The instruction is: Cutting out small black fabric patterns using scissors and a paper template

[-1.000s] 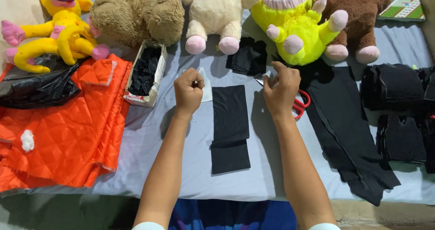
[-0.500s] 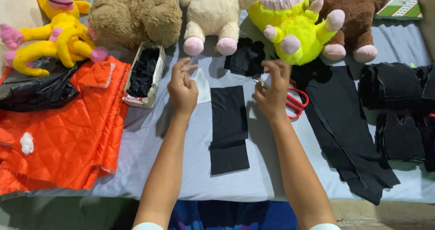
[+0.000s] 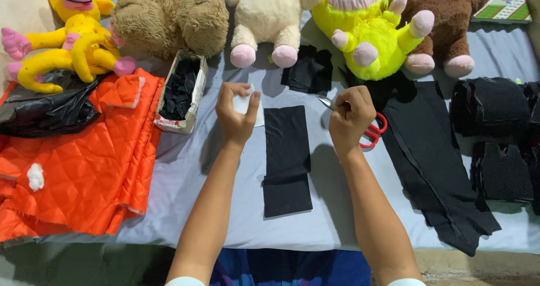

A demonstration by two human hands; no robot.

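Gripping red-handled scissors (image 3: 368,127), right hand (image 3: 350,119); left hand (image 3: 236,115) pinches white card (image 3: 245,104).

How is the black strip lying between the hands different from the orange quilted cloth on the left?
The black strip is narrow, flat and plain; the orange quilted cloth is far wider, stitched in diamonds and rumpled, with a folded corner. The strip lies wholly on the grey table cover, between the left hand and right hand; the orange cloth hangs over the near edge. Both are fabric pieces spread on the same cover.

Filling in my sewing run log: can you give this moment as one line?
left hand: holds small white paper piece | right hand: grips red-handled scissors | between: black rectangular fabric strip
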